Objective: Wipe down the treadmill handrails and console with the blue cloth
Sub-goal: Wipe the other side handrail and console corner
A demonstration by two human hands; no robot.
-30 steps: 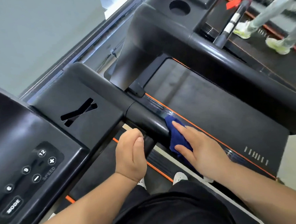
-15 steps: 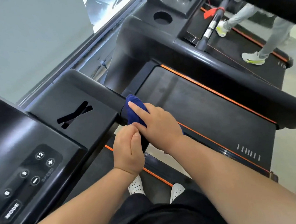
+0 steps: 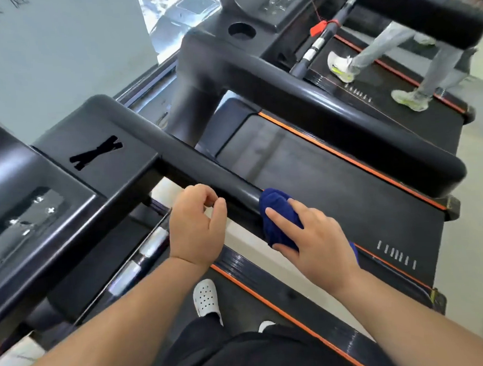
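The blue cloth (image 3: 280,220) is wrapped over the black right handrail (image 3: 205,171) near its free end, and my right hand (image 3: 315,240) presses it there with fingers spread over it. My left hand (image 3: 197,226) hovers beside the rail, just left of the cloth, fingers loosely curled with nothing visibly in them. The black console (image 3: 34,180) with speed buttons lies at the left, joined to the rail. The rail's end under the cloth is hidden.
A neighbouring treadmill (image 3: 334,176) with an orange-edged belt lies to the right, its thick handrail (image 3: 345,124) crossing above. Beyond it a person's legs (image 3: 397,57) walk on a third treadmill. A short silver-banded grip bar (image 3: 145,252) sits below the console. My white shoes (image 3: 205,296) stand on the belt.
My right hand has slid the cloth outward along the rail, away from the console. My left hand has let go of the short grip bar and lifted beside the rail.
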